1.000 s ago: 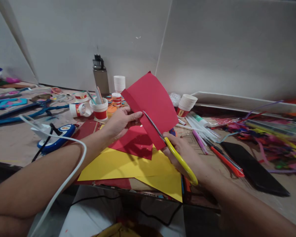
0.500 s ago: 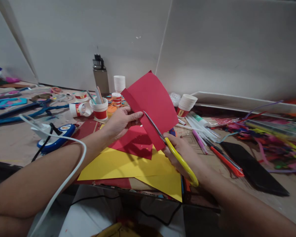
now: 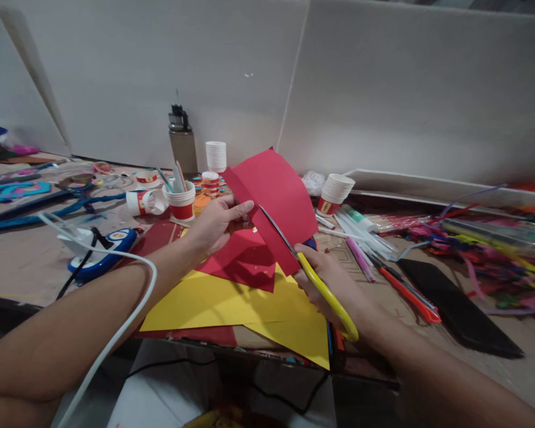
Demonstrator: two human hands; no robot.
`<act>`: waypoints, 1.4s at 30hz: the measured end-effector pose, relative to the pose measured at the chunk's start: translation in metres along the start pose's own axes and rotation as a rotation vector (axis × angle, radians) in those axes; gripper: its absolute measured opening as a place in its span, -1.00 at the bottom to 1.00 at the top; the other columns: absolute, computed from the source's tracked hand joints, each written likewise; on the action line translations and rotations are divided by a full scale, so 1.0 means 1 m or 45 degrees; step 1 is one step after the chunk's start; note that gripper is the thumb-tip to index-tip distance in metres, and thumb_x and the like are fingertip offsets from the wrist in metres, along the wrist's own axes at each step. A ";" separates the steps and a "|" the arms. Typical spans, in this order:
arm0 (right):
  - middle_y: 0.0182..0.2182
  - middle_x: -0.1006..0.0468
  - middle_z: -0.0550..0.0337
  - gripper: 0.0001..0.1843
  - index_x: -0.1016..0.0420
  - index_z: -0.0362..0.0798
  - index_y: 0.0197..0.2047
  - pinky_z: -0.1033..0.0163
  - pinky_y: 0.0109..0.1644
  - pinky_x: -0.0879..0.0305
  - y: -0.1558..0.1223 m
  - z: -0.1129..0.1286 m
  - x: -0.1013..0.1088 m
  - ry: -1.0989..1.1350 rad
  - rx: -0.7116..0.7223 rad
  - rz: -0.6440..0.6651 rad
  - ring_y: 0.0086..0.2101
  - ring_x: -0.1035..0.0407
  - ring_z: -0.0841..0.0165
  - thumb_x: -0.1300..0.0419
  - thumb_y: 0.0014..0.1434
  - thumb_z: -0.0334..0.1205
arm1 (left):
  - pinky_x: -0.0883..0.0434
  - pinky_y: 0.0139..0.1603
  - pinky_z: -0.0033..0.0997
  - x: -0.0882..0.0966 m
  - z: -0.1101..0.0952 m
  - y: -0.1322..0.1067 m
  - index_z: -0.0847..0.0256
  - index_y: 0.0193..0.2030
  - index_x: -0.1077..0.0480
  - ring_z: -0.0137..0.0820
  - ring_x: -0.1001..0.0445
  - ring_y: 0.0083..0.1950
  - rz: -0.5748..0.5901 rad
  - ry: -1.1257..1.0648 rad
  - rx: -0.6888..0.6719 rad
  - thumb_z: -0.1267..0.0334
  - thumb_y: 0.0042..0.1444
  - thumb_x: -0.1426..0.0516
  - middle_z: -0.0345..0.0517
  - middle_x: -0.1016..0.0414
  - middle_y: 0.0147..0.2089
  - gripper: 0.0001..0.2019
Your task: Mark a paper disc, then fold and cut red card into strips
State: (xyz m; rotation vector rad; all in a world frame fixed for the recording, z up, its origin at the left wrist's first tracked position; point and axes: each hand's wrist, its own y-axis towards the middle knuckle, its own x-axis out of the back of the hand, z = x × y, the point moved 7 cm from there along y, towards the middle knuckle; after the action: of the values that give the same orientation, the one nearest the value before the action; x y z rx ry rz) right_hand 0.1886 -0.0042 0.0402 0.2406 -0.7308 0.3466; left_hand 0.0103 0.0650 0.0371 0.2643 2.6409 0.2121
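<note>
My left hand (image 3: 220,223) pinches the left edge of a sheet of red paper (image 3: 283,190), holding it up above the table. In my right hand (image 3: 323,273) is a pair of scissors (image 3: 325,294) with yellow handles. Their blades lie along the sheet, with a strip on the near side of the cut and the larger part beyond it. The blade tip comes close to my left thumb. Beneath the raised sheet lies another piece of red paper (image 3: 249,270), resting on yellow paper (image 3: 191,306) at the table's front edge.
Left stand a cup of pencils (image 3: 181,205), a blue-and-white power strip (image 3: 102,252) and a bottle (image 3: 182,145). A white cable (image 3: 147,285) crosses my left forearm. Right are stacked paper cups (image 3: 334,193), a red utility knife (image 3: 410,294), a black flat object (image 3: 459,306) and colourful strips (image 3: 494,249).
The far part of the red sheet has sunk lower and tilted away. Both hands keep nearly the same place, and the scissor blades look about as closed as before. The view has tilted slightly.
</note>
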 end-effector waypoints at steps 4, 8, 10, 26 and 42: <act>-0.71 -0.15 0.41 -0.95 -0.25 0.00 -0.43 0.39 -0.57 0.00 -0.001 0.003 -0.001 -0.016 0.041 0.041 -0.65 -0.09 0.49 -0.07 0.05 -0.26 | -0.45 -0.31 -0.43 0.003 0.000 0.001 0.31 -0.35 -0.45 -0.53 -0.42 -0.44 -0.024 -0.006 -0.004 0.26 -0.11 -0.34 -0.16 -0.48 -0.41 -0.77; -0.67 -0.17 0.41 -0.94 -0.31 -0.01 -0.34 0.37 -0.55 0.02 -0.004 0.005 -0.001 -0.055 0.089 0.055 -0.64 -0.07 0.50 -0.03 0.12 -0.27 | -0.45 -0.27 -0.42 0.000 0.002 0.000 0.32 -0.31 -0.48 -0.51 -0.45 -0.40 0.010 -0.018 0.018 0.26 -0.10 -0.34 -0.12 -0.53 -0.35 -0.77; -0.63 -0.22 0.39 -0.93 -0.31 -0.01 -0.32 0.37 -0.54 0.03 -0.005 0.005 0.000 -0.078 0.113 0.036 -0.62 -0.06 0.50 -0.02 0.13 -0.28 | -0.45 -0.26 -0.42 -0.003 0.002 -0.001 0.32 -0.29 -0.49 -0.51 -0.46 -0.38 0.017 -0.010 0.025 0.26 -0.10 -0.34 -0.11 -0.53 -0.34 -0.76; -0.58 -0.26 0.32 -0.89 -0.23 -0.03 -0.42 0.35 -0.50 0.00 -0.002 0.006 0.000 -0.045 0.151 0.003 -0.56 -0.06 0.47 -0.03 0.10 -0.21 | -0.44 -0.30 -0.42 -0.005 0.001 -0.002 0.35 -0.32 -0.48 -0.50 -0.44 -0.39 0.001 0.009 0.004 0.31 -0.08 -0.32 -0.13 -0.50 -0.40 -0.80; -0.68 -0.24 0.37 -0.98 -0.26 -0.02 -0.43 0.39 -0.54 -0.02 0.001 0.001 -0.001 0.019 0.109 0.007 -0.64 -0.11 0.50 -0.07 0.01 -0.28 | -0.43 -0.28 -0.40 -0.004 0.002 -0.002 0.34 -0.26 -0.48 -0.51 -0.43 -0.40 0.020 -0.013 -0.010 0.31 -0.06 -0.32 -0.13 -0.50 -0.37 -0.78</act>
State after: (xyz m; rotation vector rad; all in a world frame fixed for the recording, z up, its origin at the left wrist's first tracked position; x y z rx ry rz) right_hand 0.1869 -0.0040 0.0400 0.3163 -0.7032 0.3853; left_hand 0.0148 0.0627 0.0364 0.2827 2.6281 0.2260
